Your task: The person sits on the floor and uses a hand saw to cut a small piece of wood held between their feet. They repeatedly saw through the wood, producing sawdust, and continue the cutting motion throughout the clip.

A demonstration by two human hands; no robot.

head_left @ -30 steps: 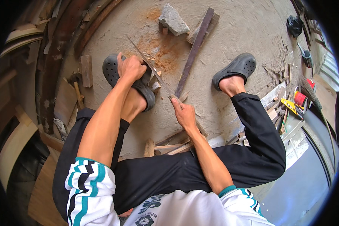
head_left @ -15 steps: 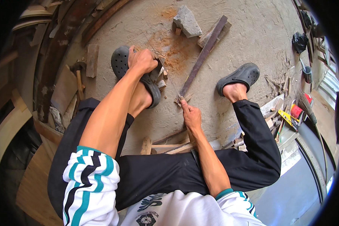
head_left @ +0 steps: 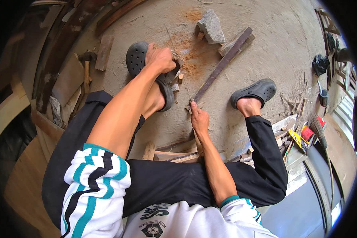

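Observation:
I squat on a concrete floor in black clogs. My left hand (head_left: 160,59) is a closed fist resting on the left clog (head_left: 137,59), gripping a small wood piece (head_left: 177,75) beside the toe. My right hand (head_left: 198,117) is closed at the near end of a long dark bar (head_left: 224,63). The bar lies on the floor and points up and to the right. Pale wood slivers poke out around the right fingers. Between the two hands the floor is dusted with orange sawdust (head_left: 186,43).
A grey stone block (head_left: 210,25) sits at the bar's far side. A hammer (head_left: 85,69) and boards lie at left. The right clog (head_left: 258,89) is at right, with wood scraps, a red tool (head_left: 307,133) and a broom (head_left: 319,131) beyond. Wood sticks (head_left: 170,154) lie under my legs.
The view has shifted, so everything sits lower and further right in the picture. Both hands keep their grips, the left at the clog and the right at the bar's near end.

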